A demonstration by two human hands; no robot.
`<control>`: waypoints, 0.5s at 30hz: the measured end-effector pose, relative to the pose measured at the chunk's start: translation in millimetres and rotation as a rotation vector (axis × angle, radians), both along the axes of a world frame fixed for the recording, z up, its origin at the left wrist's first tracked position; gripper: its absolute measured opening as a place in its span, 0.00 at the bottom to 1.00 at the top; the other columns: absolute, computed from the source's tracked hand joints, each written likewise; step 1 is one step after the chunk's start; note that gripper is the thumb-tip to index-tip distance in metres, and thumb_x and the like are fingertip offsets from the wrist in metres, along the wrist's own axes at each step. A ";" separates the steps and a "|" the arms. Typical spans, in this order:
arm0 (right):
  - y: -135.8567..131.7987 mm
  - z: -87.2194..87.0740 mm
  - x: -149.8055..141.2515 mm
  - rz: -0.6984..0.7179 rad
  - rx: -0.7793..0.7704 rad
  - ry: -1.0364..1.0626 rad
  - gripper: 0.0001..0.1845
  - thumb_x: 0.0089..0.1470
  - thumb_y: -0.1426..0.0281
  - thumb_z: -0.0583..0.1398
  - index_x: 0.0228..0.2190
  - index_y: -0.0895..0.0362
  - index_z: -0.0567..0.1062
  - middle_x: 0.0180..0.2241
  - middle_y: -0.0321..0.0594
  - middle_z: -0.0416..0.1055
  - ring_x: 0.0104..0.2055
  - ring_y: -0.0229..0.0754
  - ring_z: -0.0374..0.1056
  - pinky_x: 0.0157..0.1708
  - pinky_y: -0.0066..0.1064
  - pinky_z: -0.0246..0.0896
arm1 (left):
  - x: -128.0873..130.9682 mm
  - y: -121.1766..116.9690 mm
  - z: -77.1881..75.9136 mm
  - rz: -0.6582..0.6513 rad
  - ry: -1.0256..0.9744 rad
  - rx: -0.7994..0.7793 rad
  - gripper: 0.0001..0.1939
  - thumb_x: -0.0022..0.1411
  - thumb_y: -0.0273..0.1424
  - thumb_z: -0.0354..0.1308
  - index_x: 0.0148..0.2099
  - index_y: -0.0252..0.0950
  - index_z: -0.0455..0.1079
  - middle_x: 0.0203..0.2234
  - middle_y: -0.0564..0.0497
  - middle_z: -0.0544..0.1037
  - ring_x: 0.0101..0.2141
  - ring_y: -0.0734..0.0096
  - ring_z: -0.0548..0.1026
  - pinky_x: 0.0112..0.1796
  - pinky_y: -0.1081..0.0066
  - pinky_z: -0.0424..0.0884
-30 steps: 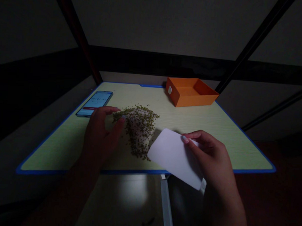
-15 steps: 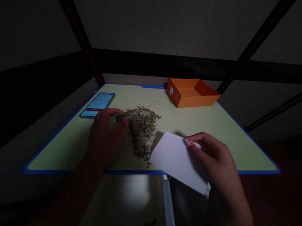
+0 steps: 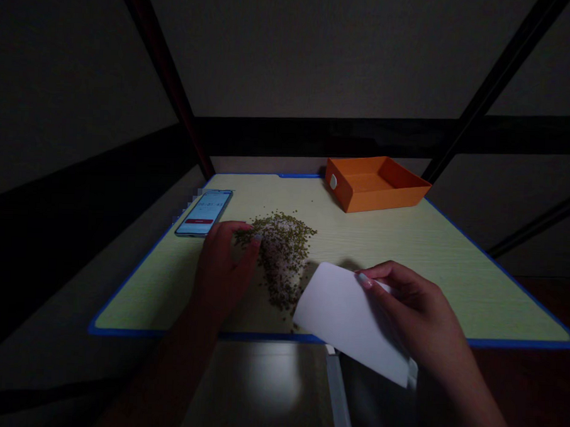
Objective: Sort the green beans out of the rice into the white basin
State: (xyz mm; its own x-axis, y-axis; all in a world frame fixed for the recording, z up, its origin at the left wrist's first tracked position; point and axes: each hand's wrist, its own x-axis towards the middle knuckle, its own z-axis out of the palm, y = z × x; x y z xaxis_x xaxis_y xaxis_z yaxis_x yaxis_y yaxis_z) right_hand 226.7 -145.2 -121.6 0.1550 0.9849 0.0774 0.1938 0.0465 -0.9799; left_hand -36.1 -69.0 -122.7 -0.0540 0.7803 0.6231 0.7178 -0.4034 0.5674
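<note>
Orange shallow box (image 3: 379,187), far right, floor visible. Pinching flat white sheet (image 3: 346,317) in right hand (image 3: 411,301); curving left hand (image 3: 223,270), finger and thumb apart, at left edge of heaped green grains (image 3: 286,248).

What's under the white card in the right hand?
The white card covers part of the table's blue front edge, visible to its left. Small grains lie beside the card's left side; whether any lie beneath it is hidden.
</note>
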 end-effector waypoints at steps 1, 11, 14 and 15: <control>0.2 0.5 -0.6 0.012 -0.010 0.023 0.11 0.52 0.59 0.65 0.28 0.55 0.78 0.24 0.37 0.75 0.22 0.38 0.67 0.18 0.27 0.58 | 0.0 -0.8 0.1 0.001 0.008 0.008 0.08 0.60 0.37 0.57 0.43 0.45 0.67 0.41 0.51 0.76 0.47 0.62 0.74 0.52 0.56 0.69; 0.6 -4.9 1.4 0.026 -0.039 0.086 0.16 0.46 0.52 0.66 0.26 0.52 0.79 0.21 0.39 0.76 0.17 0.41 0.67 0.12 0.28 0.58 | -0.4 -6.6 -4.0 0.006 0.050 0.000 0.08 0.61 0.36 0.57 0.44 0.46 0.67 0.41 0.49 0.76 0.47 0.61 0.75 0.51 0.55 0.71; 1.0 -6.3 4.6 0.000 -0.028 0.067 0.16 0.47 0.53 0.66 0.27 0.53 0.78 0.21 0.39 0.76 0.18 0.40 0.66 0.12 0.27 0.57 | -0.7 -5.4 -4.2 -0.004 0.023 -0.017 0.08 0.61 0.36 0.57 0.44 0.45 0.67 0.42 0.48 0.76 0.47 0.60 0.74 0.52 0.54 0.70; 1.1 -6.6 5.9 -0.009 -0.027 0.067 0.17 0.48 0.53 0.66 0.27 0.53 0.78 0.21 0.39 0.75 0.18 0.39 0.66 0.13 0.27 0.57 | -1.0 -4.8 -4.2 -0.008 0.016 -0.024 0.08 0.61 0.36 0.57 0.44 0.45 0.67 0.42 0.48 0.76 0.47 0.60 0.74 0.52 0.54 0.70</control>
